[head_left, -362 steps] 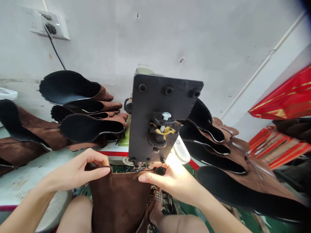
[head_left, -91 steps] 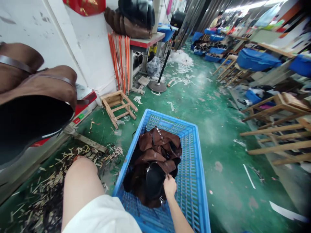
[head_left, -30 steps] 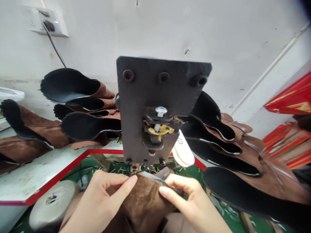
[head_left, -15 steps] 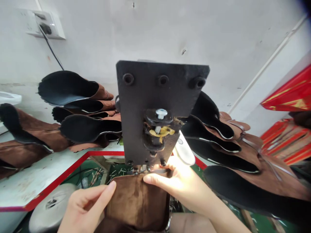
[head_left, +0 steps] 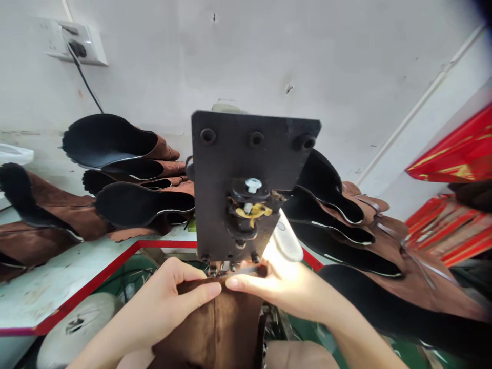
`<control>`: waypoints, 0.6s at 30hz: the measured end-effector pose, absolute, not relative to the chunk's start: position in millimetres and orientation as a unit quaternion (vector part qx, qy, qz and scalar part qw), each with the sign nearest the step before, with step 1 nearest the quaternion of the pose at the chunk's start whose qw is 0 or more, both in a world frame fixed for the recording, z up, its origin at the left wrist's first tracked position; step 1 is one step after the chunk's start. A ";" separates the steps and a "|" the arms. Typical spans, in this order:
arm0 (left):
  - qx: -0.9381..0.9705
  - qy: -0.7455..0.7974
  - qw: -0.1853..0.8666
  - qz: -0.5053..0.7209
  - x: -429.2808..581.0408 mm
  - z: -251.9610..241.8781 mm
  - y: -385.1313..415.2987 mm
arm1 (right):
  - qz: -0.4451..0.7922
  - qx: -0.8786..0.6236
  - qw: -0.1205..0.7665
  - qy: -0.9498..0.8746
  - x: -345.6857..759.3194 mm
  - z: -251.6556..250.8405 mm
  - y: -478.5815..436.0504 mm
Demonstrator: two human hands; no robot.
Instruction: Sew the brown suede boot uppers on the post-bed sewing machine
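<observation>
- A brown, suede-like leather piece (head_left: 234,328) hangs at 6 o'clock from the black, rectangular metal plate (head_left: 223,159) of the machine head, its top edge up against the small metal parts below (exact contact is hidden).
- The left hand (head_left: 163,297), at 7 o'clock, pinches that edge between thumb and fingers.
- The right hand (head_left: 286,282), at 5 o'clock, pinches the same edge under bright light, its fingers partly hidden; the thumb tips sit near each other, apart.
- At 9 o'clock a stack of brown, black-lined boot shafts (head_left: 130,166) lies on the white, red-edged table (head_left: 38,300).
- At 4 o'clock lie more brown, black-lined shafts with grey straps (head_left: 346,243).
- A white wall socket (head_left: 90,43) is at 10 o'clock.
</observation>
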State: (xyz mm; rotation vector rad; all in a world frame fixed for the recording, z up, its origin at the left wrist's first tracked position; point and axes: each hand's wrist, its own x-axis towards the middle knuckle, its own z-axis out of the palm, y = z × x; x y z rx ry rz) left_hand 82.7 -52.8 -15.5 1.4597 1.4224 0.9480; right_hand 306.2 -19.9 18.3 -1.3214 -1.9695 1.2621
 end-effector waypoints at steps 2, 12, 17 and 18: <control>0.547 0.604 0.427 0.392 83.4 -22.8 -58.5 | 0.413 -0.494 0.174 -0.745 326.7 17.9 -13.1; 0.500 0.634 0.450 0.381 65.7 -30.6 -66.4 | 0.408 -0.483 0.197 -0.749 348.7 14.7 -19.9; 0.492 0.663 0.410 0.388 47.5 -45.7 -71.7 | 0.443 -0.473 0.190 -0.737 335.0 22.5 -21.8; 0.491 0.665 0.406 0.390 46.0 -48.0 -73.3 | 0.448 -0.471 0.193 -0.735 333.9 23.5 -21.4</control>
